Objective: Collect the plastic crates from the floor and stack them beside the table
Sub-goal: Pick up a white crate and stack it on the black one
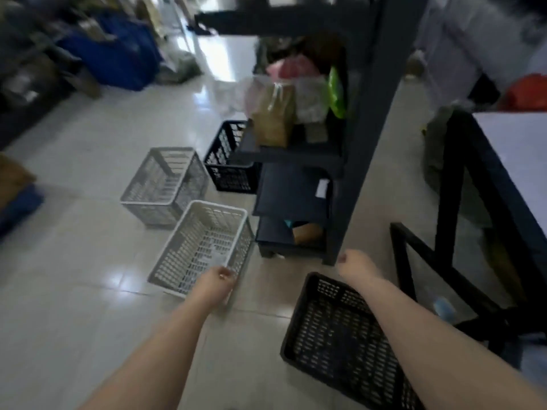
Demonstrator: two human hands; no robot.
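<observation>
Several plastic crates stand on the tiled floor. A white crate [204, 244] is nearest, and my left hand [217, 284] grips its near right corner. Behind it sits a grey crate [165, 184], and further back a black crate [229, 161] stands against the shelf unit. Another black crate [334, 335] lies at the lower right, beside the table [515, 149] with its black frame. My right hand [353, 263] hovers over that crate's far edge with fingers curled into a fist, holding nothing.
A dark shelf unit [299, 179] loaded with bags rises in the middle, right of the crates. Blue bags and clutter [118, 54] line the far left. An olive bag [438, 149] lies by the table's leg.
</observation>
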